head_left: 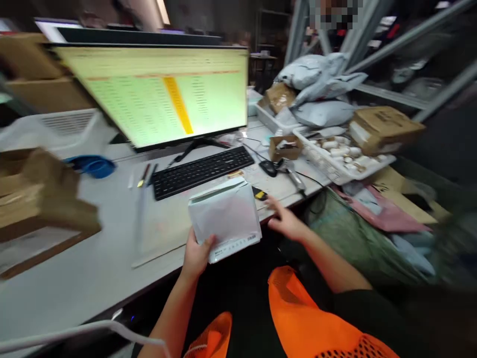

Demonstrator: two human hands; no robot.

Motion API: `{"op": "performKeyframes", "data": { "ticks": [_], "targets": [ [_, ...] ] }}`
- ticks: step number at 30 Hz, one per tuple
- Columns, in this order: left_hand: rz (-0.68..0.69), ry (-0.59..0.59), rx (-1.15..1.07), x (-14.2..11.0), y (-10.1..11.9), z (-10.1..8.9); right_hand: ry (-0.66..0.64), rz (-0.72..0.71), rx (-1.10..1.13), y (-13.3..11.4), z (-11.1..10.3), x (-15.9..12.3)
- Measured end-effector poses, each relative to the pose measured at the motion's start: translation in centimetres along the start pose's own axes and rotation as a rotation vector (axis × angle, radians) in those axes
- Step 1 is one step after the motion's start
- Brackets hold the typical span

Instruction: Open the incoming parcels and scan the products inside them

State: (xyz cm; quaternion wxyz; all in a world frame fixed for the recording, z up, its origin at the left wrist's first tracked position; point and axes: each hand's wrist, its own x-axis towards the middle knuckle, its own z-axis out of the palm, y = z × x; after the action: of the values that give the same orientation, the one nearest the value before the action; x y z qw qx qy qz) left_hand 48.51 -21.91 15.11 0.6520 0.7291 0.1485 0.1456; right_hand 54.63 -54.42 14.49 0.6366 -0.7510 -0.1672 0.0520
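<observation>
My left hand (197, 253) grips the lower left corner of a white padded parcel (225, 216) with a printed label strip along its bottom edge. I hold it tilted just over the front edge of the grey desk (93, 263). My right hand (285, 219) hovers at the desk's edge to the right of the parcel, fingers stretched out and blurred, close to a small black and yellow object (260, 194). Nothing is in the right hand.
A black keyboard (203, 170) and a lit monitor (158, 94) stand behind the parcel. A mouse (268, 168), a small open carton (285, 147), a white tray of small items (343, 159), grey mailer bags (320, 79) and cardboard boxes (40, 194) surround them. Orange fabric (309, 318) lies in my lap.
</observation>
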Motion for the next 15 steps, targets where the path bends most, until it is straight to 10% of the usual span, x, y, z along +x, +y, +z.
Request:
{"op": "performKeyframes", "data": {
  "ticks": [5,10,15],
  "targets": [
    [0.066,-0.457,0.163,-0.9,-0.4,6.4,0.284,0.111,0.498,2.0,3.1,-6.9],
    [-0.061,-0.92,0.329,0.0,-2.1,10.1,0.882,0.156,0.698,4.1,-4.3,-13.8],
    [-0.118,-1.013,0.558,-1.6,-2.4,10.5,1.311,0.099,0.778,3.3,-10.4,-21.0]
  ]
}}
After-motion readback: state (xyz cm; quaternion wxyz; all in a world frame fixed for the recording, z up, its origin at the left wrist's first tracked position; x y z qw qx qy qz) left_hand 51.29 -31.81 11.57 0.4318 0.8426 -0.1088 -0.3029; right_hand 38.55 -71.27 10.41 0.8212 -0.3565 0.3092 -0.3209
